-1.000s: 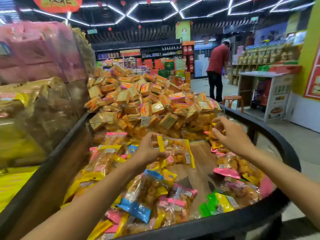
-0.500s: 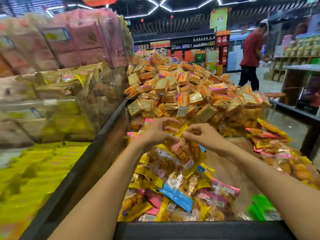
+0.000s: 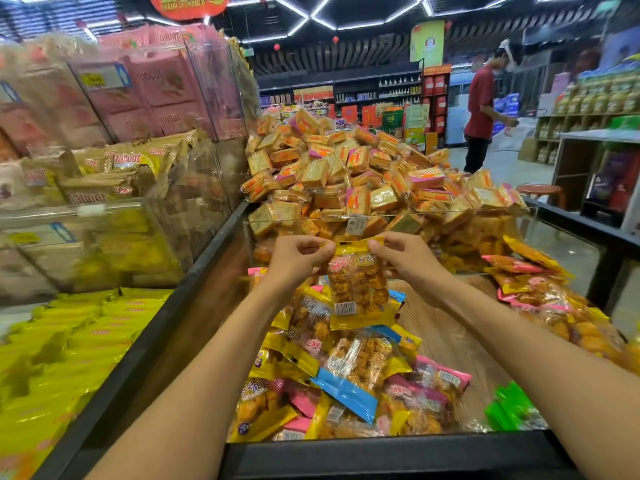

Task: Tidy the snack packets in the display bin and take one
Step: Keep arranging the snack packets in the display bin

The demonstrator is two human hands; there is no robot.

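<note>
A yellow snack packet (image 3: 358, 289) with a clear window hangs upright above the display bin (image 3: 381, 452). My left hand (image 3: 298, 259) pinches its top left corner and my right hand (image 3: 403, 259) pinches its top right corner. Below it lies a loose heap of snack packets (image 3: 346, 372) in yellow, blue and pink wrappers on the bin's wooden floor. More pink and yellow packets (image 3: 540, 292) lie along the bin's right side. A green packet (image 3: 512, 408) sits at the front right.
Behind a clear divider (image 3: 554, 233) rises a tall pile of orange and yellow square packs (image 3: 356, 181). Clear bins of pink and brown bags (image 3: 114, 133) stand on the left, yellow packets (image 3: 59, 368) below them. A person in a red shirt (image 3: 481, 105) stands far right beside shelves.
My right hand came across from the bin's right side to join the left on the yellow packet. Both hands lifted it and now hold it upright by its top edge.
</note>
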